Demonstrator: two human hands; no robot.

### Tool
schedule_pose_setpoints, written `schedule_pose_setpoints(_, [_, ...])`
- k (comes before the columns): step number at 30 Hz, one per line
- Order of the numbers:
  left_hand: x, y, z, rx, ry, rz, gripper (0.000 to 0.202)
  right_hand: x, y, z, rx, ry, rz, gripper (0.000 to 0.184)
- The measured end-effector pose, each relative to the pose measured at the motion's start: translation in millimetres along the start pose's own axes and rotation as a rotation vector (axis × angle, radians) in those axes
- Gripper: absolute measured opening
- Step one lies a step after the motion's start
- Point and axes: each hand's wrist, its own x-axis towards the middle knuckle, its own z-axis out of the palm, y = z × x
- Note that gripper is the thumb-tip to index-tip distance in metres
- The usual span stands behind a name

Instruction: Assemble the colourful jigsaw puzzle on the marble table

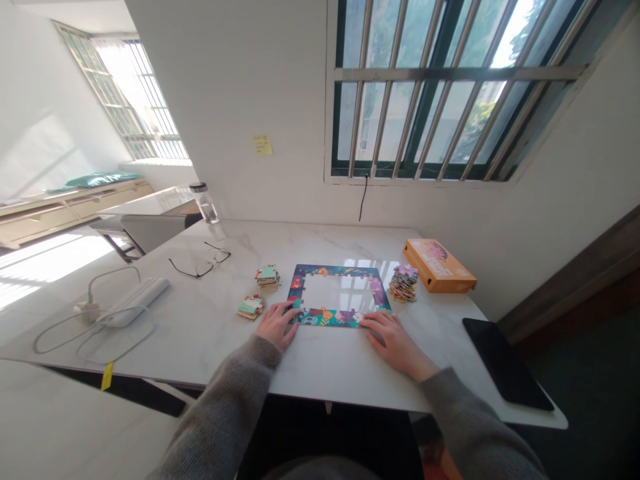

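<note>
A colourful jigsaw puzzle border (327,318) lies flat on the white marbled table, a closed rectangle with bare tabletop inside it. My left hand (278,325) rests at its near left corner, fingers stretched out over the edge. At the near right corner lies my right hand (395,340), its fingers spread flat on the border. Two stacks of puzzle pieces are left of the border: a taller stack (268,277) and a lower stack (251,307) close to my left hand. A tall, uneven pile of puzzle pieces (403,284) stands just right of the border.
An orange box (440,265) lies at the back right, and a black tablet (505,363) at the right edge. Eyeglasses (203,267), a glass bottle (205,203) and a white power strip (135,302) with looping cables are on the left. A wall borders the table's (340,380) far side.
</note>
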Motion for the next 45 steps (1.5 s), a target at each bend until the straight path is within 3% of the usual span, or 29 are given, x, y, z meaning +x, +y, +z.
schedule_pose_setpoints(5, [-1, 4, -2.8, 0.012, 0.008, 0.011, 0.037, 0, 3, 2, 0.038, 0.016, 0.004, 0.033])
schedule_pose_setpoints(9, [3, 9, -8.2, 0.026, 0.001, 0.109, 0.031, 0, 6, 4, 0.055, 0.112, 0.040, 0.029])
schedule_pose_setpoints(15, [22, 36, -13.4, -0.103, 0.035, 0.303, 0.028, 8, 24, -9, -0.023, 0.404, 0.075, 0.019])
schedule_pose_setpoints(18, [42, 54, -12.9, -0.154, 0.009, 0.392, 0.026, 16, 42, -24, -0.060, 0.613, 0.155, 0.014])
schedule_pose_setpoints(21, [63, 69, -8.8, -0.198, -0.003, 0.430, 0.023, 27, 66, -41, -0.120, 0.697, 0.222, 0.014])
schedule_pose_setpoints(24, [79, 76, 1.1, -0.286, 0.065, 0.443, 0.021, 40, 88, -55, -0.263, 0.621, 0.279, 0.019])
schedule_pose_setpoints(28, [83, 72, 19.0, -0.381, 0.159, 0.410, 0.022, 55, 106, -70, -0.377, 0.399, 0.373, 0.026])
schedule_pose_setpoints(31, [78, 64, 29.1, -0.377, 0.162, 0.402, 0.021, 63, 110, -80, -0.396, 0.213, 0.420, 0.032])
schedule_pose_setpoints(36, [74, 58, 33.1, -0.409, 0.133, 0.392, 0.022, 74, 112, -91, -0.435, 0.018, 0.421, 0.037])
schedule_pose_setpoints(40, [74, 60, 30.4, -0.438, 0.123, 0.377, 0.021, 82, 113, -95, -0.397, -0.077, 0.386, 0.037])
schedule_pose_setpoints(45, [73, 63, 26.1, -0.472, 0.106, 0.332, 0.020, 84, 110, -97, -0.399, -0.073, 0.356, 0.032])
